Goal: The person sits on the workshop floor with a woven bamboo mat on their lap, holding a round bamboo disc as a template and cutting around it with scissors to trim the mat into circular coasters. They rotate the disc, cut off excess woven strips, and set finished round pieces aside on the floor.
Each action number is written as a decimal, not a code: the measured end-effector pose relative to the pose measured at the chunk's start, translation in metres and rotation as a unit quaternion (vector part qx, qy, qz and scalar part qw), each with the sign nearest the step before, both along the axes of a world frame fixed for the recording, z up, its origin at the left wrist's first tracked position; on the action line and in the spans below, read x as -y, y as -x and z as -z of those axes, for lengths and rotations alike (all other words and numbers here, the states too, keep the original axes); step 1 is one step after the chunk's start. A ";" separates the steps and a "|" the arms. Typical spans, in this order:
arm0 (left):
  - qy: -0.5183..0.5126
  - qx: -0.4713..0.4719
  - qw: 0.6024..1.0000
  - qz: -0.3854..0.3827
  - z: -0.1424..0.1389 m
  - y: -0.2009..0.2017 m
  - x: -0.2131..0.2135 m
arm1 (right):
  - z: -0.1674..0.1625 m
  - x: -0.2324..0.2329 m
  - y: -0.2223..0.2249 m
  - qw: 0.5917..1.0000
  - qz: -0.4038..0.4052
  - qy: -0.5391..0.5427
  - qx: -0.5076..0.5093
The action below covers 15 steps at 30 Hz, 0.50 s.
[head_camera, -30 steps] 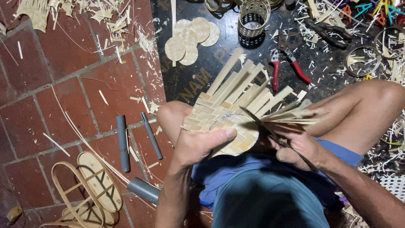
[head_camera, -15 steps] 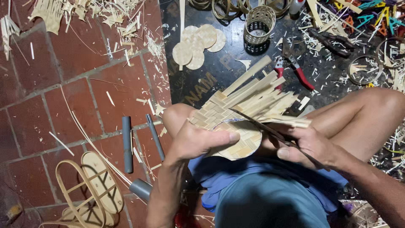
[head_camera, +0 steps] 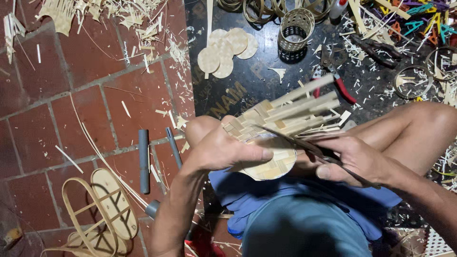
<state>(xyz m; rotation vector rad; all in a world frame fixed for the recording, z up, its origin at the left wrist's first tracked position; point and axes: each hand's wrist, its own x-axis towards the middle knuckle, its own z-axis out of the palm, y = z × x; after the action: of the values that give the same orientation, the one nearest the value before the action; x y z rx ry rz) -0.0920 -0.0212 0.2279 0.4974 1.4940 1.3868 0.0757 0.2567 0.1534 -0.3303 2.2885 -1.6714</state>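
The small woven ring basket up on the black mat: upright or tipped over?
Upright. The woven ring basket stands on the black mat with its round opening facing up toward the camera, apart from both hands.

A floor of red brick tiles (head_camera: 81, 95) with pale grout lines is seen on the left, strewn with bamboo shavings (head_camera: 119, 14). A black mat (head_camera: 252, 81) is laid over the floor on the right, scattered with pale offcuts under dim, warm light
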 end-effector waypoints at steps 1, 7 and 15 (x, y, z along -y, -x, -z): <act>0.005 -0.001 1.000 0.006 0.000 0.000 -0.001 | 0.001 -0.001 0.002 1.000 -0.024 0.003 -0.002; 0.017 0.013 0.998 0.051 0.001 0.006 0.002 | -0.011 0.001 0.012 0.997 -0.008 -0.007 -0.072; -0.027 -0.014 0.998 0.062 0.015 0.008 -0.002 | -0.011 -0.001 0.020 0.985 -0.019 -0.104 -0.136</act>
<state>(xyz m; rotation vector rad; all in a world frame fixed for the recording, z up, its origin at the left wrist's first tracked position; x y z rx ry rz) -0.0997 -0.0189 0.2128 0.6356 1.4267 1.3301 0.0555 0.2576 0.1647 -0.5815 2.6080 -1.4255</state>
